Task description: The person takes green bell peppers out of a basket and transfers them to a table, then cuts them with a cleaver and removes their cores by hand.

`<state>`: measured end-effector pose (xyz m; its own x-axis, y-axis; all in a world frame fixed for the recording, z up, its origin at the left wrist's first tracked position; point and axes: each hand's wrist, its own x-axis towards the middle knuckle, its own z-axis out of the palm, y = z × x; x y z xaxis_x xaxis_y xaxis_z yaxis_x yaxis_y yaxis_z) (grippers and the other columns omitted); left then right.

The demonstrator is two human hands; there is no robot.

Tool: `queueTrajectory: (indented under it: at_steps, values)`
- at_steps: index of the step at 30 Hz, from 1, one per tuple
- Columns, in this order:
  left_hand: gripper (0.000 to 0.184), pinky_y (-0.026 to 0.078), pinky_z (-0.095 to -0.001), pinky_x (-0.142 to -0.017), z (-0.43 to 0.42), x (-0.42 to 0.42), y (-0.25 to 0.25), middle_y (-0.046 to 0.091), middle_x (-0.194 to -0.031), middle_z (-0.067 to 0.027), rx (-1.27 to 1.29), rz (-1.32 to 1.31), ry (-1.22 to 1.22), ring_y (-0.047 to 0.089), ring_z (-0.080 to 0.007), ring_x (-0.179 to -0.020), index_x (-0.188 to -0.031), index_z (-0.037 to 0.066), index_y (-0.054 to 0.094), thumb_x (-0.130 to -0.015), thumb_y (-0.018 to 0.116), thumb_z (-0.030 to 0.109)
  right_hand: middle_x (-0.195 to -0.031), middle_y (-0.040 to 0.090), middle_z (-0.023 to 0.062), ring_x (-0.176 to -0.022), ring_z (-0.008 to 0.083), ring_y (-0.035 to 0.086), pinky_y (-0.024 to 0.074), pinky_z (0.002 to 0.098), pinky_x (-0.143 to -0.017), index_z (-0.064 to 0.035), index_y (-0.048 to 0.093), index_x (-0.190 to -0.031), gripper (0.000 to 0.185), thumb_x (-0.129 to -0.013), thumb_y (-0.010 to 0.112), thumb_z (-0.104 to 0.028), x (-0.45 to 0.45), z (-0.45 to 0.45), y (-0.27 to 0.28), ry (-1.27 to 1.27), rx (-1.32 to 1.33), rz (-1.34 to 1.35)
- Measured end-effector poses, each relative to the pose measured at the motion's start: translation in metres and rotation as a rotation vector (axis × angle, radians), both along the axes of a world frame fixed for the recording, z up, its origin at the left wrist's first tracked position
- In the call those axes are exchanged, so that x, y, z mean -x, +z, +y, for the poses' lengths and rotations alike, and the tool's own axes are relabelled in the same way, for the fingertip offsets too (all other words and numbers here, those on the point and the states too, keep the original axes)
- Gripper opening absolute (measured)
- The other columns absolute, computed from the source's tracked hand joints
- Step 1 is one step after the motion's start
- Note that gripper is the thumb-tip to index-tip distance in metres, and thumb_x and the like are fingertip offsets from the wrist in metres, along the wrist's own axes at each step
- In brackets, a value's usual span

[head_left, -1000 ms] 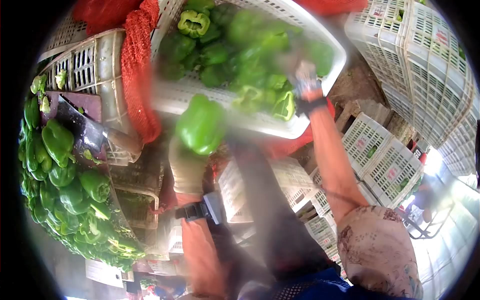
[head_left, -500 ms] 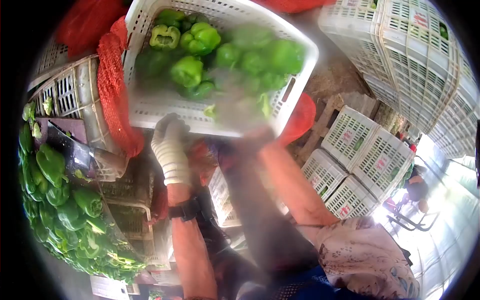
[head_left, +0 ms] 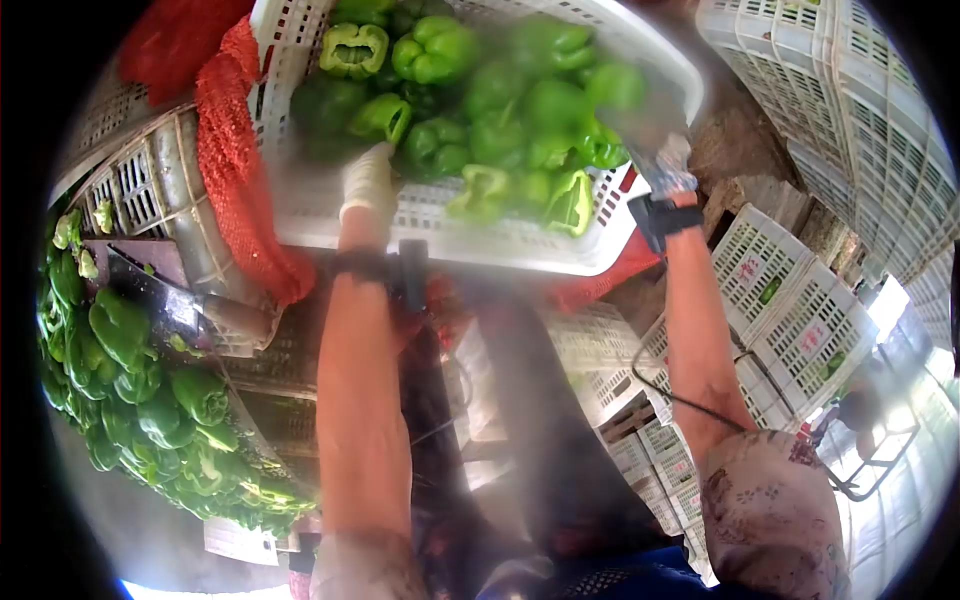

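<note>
To the right of the white crate (head_left: 305,215) rise stacked crates (head_left: 860,110). The white crate itself looks partly filled: green peppers lie inside it, some whole and some cut open, with white plastic bare along its near side. Left of the crate lies a heap of peppers (head_left: 165,405), mostly whole, so handling seems well short of finished; how many remain cannot be counted. Red netting (head_left: 235,170) hangs at the crate's left side, and beyond that lies a knife (head_left: 155,290). The gloved left hand (head_left: 370,185) is inside the crate, against or just beside a cut pepper (head_left: 382,119); the right hand (head_left: 655,145) is blurred at the crate's right end. Whether either grips anything, I cannot tell.
</note>
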<state>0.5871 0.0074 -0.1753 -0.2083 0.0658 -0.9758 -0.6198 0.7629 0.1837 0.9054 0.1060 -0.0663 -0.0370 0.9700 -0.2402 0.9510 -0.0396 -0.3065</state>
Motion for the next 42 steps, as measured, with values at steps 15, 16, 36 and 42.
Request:
queueTrajectory:
  at_steps: [15, 16, 36, 42]
  values:
    - [0.033, 0.056, -0.0408, -0.083, 0.000, -0.036, -0.025, 0.068, -0.102, -0.0134, -0.454, -0.272, -0.083, 0.067, -0.0285, -0.090, -0.110, 0.004, 0.064, -0.090, 0.063, 0.031, -0.123, 0.053, 0.0210, -0.112, 0.0376, 0.055, 0.0468, 0.0439, -0.096, -0.0073, 0.052, -0.131, 0.075, -0.066, 0.083, -0.027, 0.111, -0.092, 0.070, 0.022, 0.232, 0.231]
    - [0.037, 0.055, -0.0408, -0.087, 0.001, -0.038, 0.002, 0.067, -0.106, -0.0132, -0.495, -0.250, -0.040, 0.066, -0.0278, -0.094, -0.113, 0.004, 0.063, -0.090, 0.064, 0.033, -0.122, 0.053, 0.0212, -0.111, 0.0385, 0.054, 0.0471, 0.0444, -0.095, -0.0074, 0.052, -0.131, 0.076, -0.065, 0.083, -0.026, 0.118, -0.098, 0.075, 0.005, 0.224, 0.274]
    - [0.061, 0.048, -0.0451, -0.101, -0.121, -0.029, 0.162, 0.053, -0.133, -0.0184, -0.471, -0.283, 0.323, 0.057, -0.0307, -0.115, -0.139, 0.011, 0.044, -0.090, 0.060, 0.043, -0.129, 0.055, 0.0210, -0.124, 0.0324, 0.050, 0.0384, 0.0415, -0.106, -0.0032, 0.054, -0.129, 0.068, -0.070, 0.079, -0.028, 0.070, 0.049, 0.012, -0.576, 0.476, 0.594]
    - [0.062, 0.047, -0.0445, -0.101, -0.139, -0.018, 0.172, 0.052, -0.134, -0.0181, -0.448, -0.256, 0.331, 0.056, -0.0302, -0.116, -0.140, 0.011, 0.042, -0.089, 0.062, 0.040, -0.136, 0.049, 0.0233, -0.129, 0.0335, 0.046, 0.0446, 0.0426, -0.100, -0.0059, 0.044, -0.139, 0.066, -0.082, 0.067, -0.030, 0.087, 0.044, -0.045, -0.005, 0.077, -0.014]
